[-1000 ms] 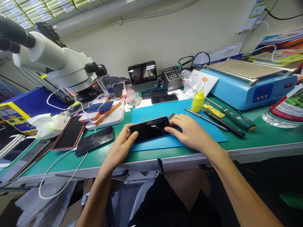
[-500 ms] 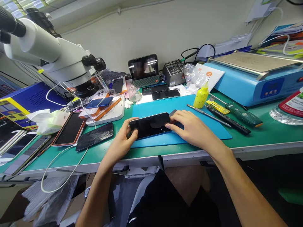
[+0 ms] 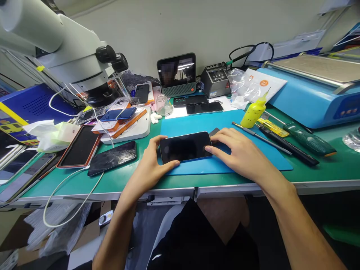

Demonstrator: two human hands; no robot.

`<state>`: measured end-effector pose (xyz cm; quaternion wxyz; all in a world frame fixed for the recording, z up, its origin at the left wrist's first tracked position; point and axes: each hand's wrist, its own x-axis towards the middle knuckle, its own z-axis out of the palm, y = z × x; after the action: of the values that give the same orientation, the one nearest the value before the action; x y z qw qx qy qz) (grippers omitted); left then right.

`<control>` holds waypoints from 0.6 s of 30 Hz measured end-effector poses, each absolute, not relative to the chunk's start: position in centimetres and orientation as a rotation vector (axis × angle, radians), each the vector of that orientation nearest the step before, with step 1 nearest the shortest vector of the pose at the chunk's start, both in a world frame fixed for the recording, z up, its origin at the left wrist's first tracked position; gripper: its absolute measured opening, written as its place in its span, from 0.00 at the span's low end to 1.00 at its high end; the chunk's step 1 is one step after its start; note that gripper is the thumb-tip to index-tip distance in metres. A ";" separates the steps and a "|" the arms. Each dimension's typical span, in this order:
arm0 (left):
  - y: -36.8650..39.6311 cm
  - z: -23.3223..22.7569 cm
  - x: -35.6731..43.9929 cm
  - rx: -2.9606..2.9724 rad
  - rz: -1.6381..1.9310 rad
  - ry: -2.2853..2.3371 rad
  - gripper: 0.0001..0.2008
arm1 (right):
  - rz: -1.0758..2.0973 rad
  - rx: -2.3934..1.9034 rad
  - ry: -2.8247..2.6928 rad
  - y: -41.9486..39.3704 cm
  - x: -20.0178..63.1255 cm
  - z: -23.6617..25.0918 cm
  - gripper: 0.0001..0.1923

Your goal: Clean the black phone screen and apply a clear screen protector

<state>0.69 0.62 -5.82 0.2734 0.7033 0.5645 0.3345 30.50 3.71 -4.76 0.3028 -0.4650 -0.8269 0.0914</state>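
Lay flat, screen up and dark, on the near part of the blue mat (image 3: 225,165): a black phone (image 3: 185,147), long side running left to right. Gripped at its left end by the left hand (image 3: 152,165), thumb along the near edge, fingers curled round the far corner. Pressed at its right end by the right hand (image 3: 239,152), fingertips resting on the screen's edge, palm lowered over the mat and partly covering a small dark piece (image 3: 215,132) just behind the phone. Held between both hands, then, not lifted.

Stood just beyond the right hand: a yellow squeeze bottle (image 3: 253,112) with a thin nozzle. Lay beside it on the green bench (image 3: 323,168): a thin metal probe (image 3: 261,138), a yellow-handled tool (image 3: 272,127) and a dark green screwdriver (image 3: 308,139). Sat further right: a blue heating plate (image 3: 309,93). Rested at the mat's far edge: two more dark phones (image 3: 197,105). Lay left of the left hand, well apart: a cracked black phone (image 3: 112,157) and a red-cased phone (image 3: 79,145), with a white cable (image 3: 67,187) trailing over the bench edge. Loomed over the left side: a white microscope (image 3: 56,48).
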 end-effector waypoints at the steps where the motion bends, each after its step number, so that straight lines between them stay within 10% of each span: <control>1: 0.6 -5.8 0.7 1.913 0.895 1.536 0.37 | 0.233 -1.239 -2.190 3.7 30.5 -4.8 0.13; 18: 0.1 -5.0 0.2 2.238 0.755 1.621 0.32 | 0.162 -1.266 -2.169 3.8 30.3 -5.0 0.16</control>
<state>0.23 0.10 -4.99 0.1378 0.7738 0.5605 0.2609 30.33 3.84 -5.01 0.3072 -0.4787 -0.8202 0.0612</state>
